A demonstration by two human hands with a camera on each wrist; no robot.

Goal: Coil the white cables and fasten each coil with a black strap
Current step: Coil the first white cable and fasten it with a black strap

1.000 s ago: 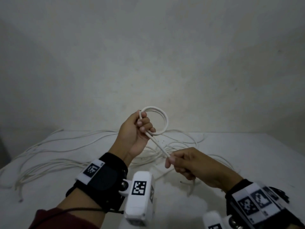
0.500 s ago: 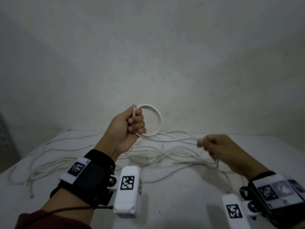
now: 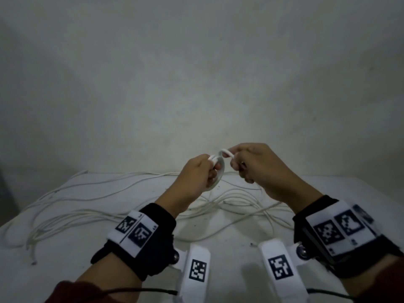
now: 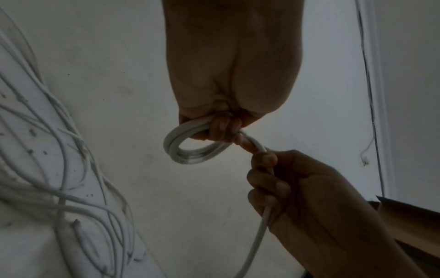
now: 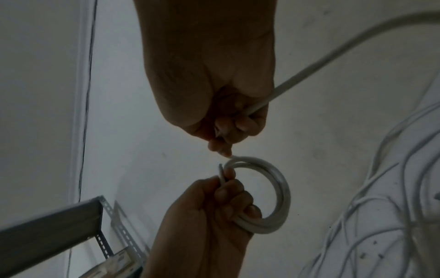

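Observation:
My left hand [image 3: 204, 171] is raised above the table and grips a small coil of white cable [image 3: 219, 173] of a few turns. In the left wrist view the coil [image 4: 190, 148] hangs from the curled fingers. The cable's cut end [image 5: 221, 170] sticks up above the left thumb in the right wrist view. My right hand [image 3: 244, 165] is right beside the coil and grips the same cable's free length [image 4: 258, 237], which runs through its fist and down toward the table. No black strap is visible.
Several loose white cables [image 3: 91, 211] sprawl across the white table [image 3: 218, 254], mostly at the left and centre. A plain wall stands behind. A grey metal shelf frame [image 5: 59, 218] shows low in the right wrist view.
My right hand has swung from out at the right up and in to the coil, bringing the cable's free length with it. The left hand kept hold of the coil.

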